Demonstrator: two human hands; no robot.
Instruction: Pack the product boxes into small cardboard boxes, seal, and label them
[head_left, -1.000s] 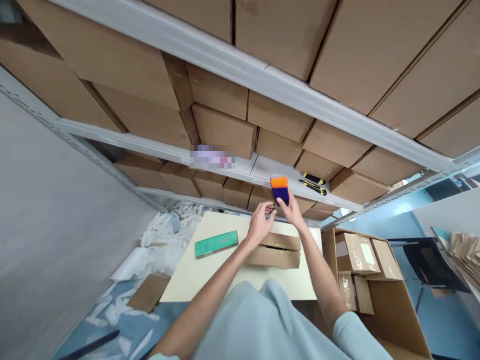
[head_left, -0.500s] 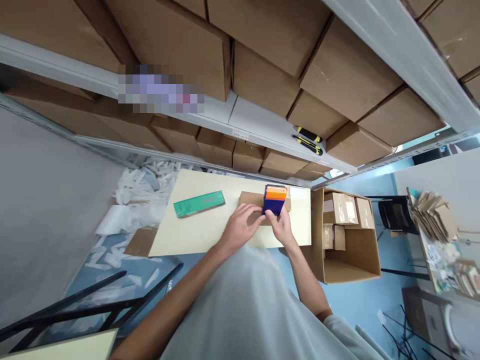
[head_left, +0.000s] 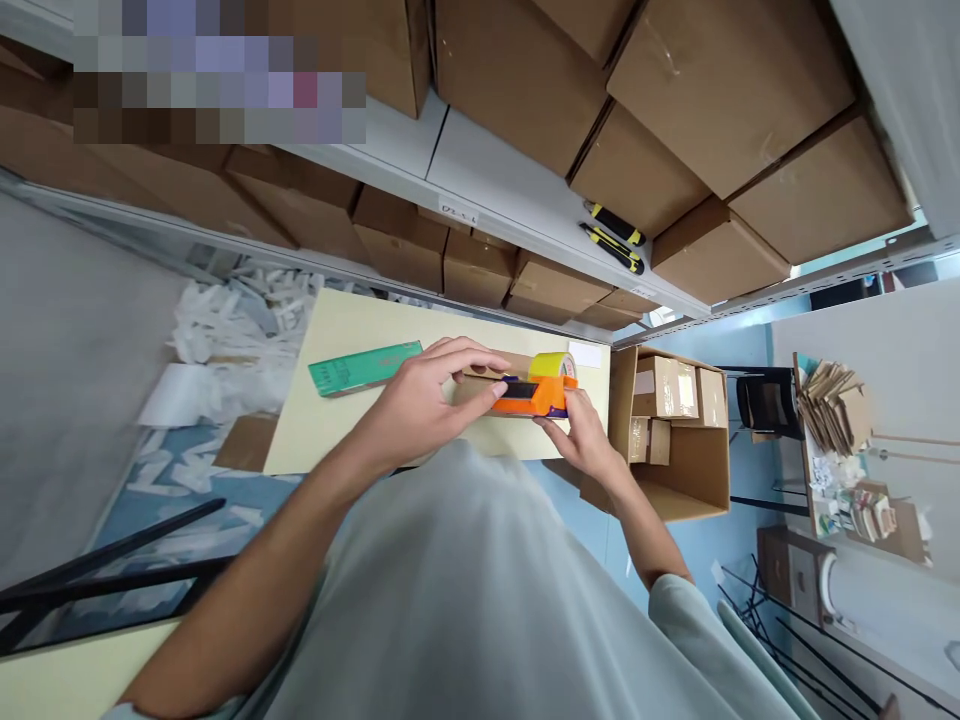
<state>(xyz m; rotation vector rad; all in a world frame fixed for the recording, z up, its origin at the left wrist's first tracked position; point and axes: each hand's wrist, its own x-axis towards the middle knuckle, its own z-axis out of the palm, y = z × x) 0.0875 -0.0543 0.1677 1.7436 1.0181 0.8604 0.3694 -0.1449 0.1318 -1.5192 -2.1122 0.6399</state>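
My right hand [head_left: 583, 432] has its fingers wrapped round the right end of an orange and dark blue item [head_left: 529, 396] with a black part. Against the item's left end are the fingers of my left hand [head_left: 442, 390], thumb in front and other fingers above. A yellow tape roll [head_left: 551, 366] shows just behind the item. Brown cardboard [head_left: 517, 363] lies behind my hands on the pale table [head_left: 360, 431]. To the left of my left hand is a long green box [head_left: 364, 367].
A large open carton [head_left: 688, 487] holding smaller boxes stands right of the table. Above the table runs a shelf [head_left: 510, 215] with brown boxes and two yellow-black cutters [head_left: 613, 238]. White scraps [head_left: 232, 330] lie at the left.
The upright dark blue and orange item now lies lengthwise between my hands. My left hand has moved up and over its left end. The yellow tape roll has come into sight, and the view has shifted.
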